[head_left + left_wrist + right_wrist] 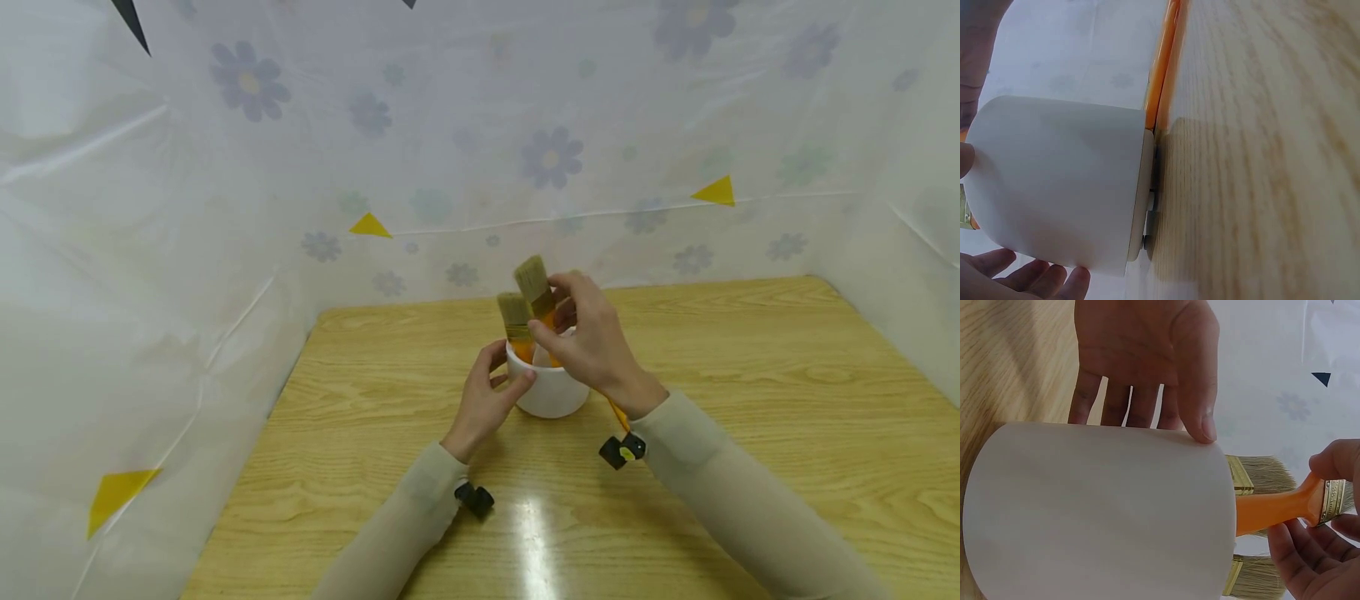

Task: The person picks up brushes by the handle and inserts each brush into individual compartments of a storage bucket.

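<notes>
At the far left a yellow triangle (120,500) sits on the pale sheet (45,350), and the wood-grained table (300,467) begins to its right. My left hand (487,404) comes next, a small black camera (475,500) at its cuff; its thumb rests at the near rim of the white cup (553,393) and its fingers reach round the far side, so I hold the cup by its wall. The cup stands upright on the table between my hands. Inside it, toward the left, one brush (514,312) leans with its bristles up; the right wrist view shows two other brush heads (1266,475) past the rim, one on each side of the handle I hold. Just right of that brush, higher and tilted, is the held brush (533,282), bristles up, its orange handle reaching down inside the rim; how deep, I cannot tell. My right hand (596,337) pinches it just below the metal band, thumb against curled fingers. Under that wrist a long orange piece (618,414) lies on the table, partly hidden, near the cup.
</notes>
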